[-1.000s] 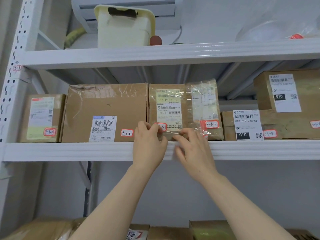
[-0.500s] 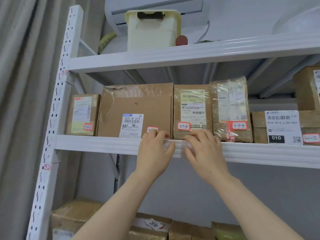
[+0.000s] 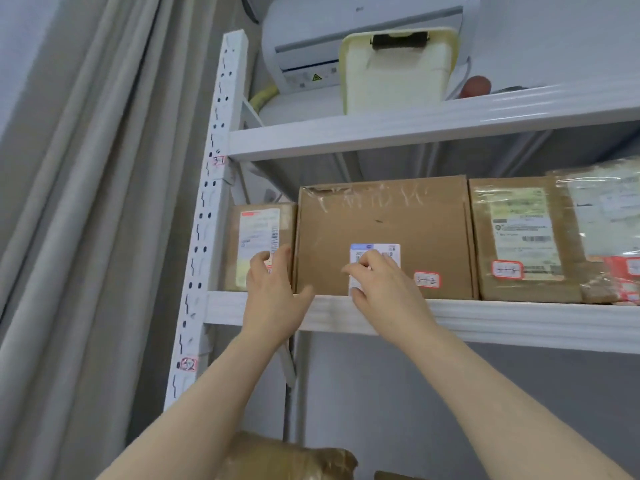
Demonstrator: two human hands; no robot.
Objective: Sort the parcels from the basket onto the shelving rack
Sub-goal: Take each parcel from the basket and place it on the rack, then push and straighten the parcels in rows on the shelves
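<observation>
A row of cardboard parcels stands on the middle shelf (image 3: 502, 320) of the white rack. A small box (image 3: 258, 244) is at the far left, then a large box (image 3: 381, 220) with a white label and a red-edged tag. My left hand (image 3: 273, 296) reaches up with fairly straight fingers over the seam between the small box and the large one, thumb near the large box's lower left corner. My right hand (image 3: 381, 289) rests its fingertips on the large box's label. Neither hand holds anything.
Right of the large box stand a labelled box (image 3: 519, 237) and a plastic-wrapped parcel (image 3: 602, 220). The top shelf (image 3: 415, 126) carries a cream container (image 3: 394, 71) under an air conditioner (image 3: 311, 36). A curtain (image 3: 104, 202) hangs beside the rack upright (image 3: 207, 220). Wrapped parcels (image 3: 287, 459) lie below.
Both hands have shifted left along the shelf, from the third box to the large box and the small one. The view has swung left, bringing the curtain in.
</observation>
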